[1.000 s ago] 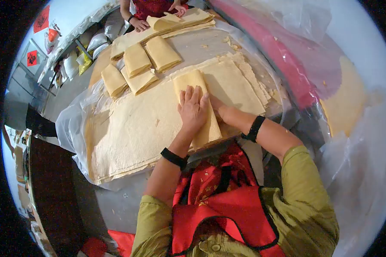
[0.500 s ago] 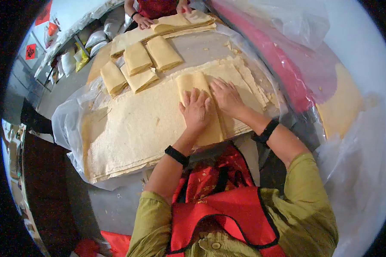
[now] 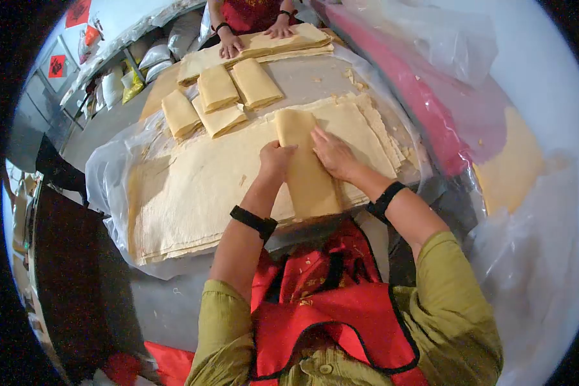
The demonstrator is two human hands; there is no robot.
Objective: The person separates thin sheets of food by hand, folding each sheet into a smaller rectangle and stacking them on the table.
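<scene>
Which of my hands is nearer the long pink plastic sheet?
Right. Your right hand lies along the right edge of the folded pale-yellow sheet, toward the pink plastic sheet; your left hand is at the folded one's left edge, farther away.

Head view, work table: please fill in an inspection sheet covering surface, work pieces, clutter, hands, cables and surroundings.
Surface: grey tabletop, partly bare, with clear plastic film bunched at the left edge
Work pieces: folded sheet on a broad sheet stack; four smaller folded pieces grouped beyond
Clutter: pale scraps beyond the stack's far right part
Hands: left hand at the folded sheet's left edge, grip unclear; right hand open along its right edge
Cables: nothing seen
Surroundings: co-worker's hands on layered sheets opposite; filled sacks at far left
</scene>
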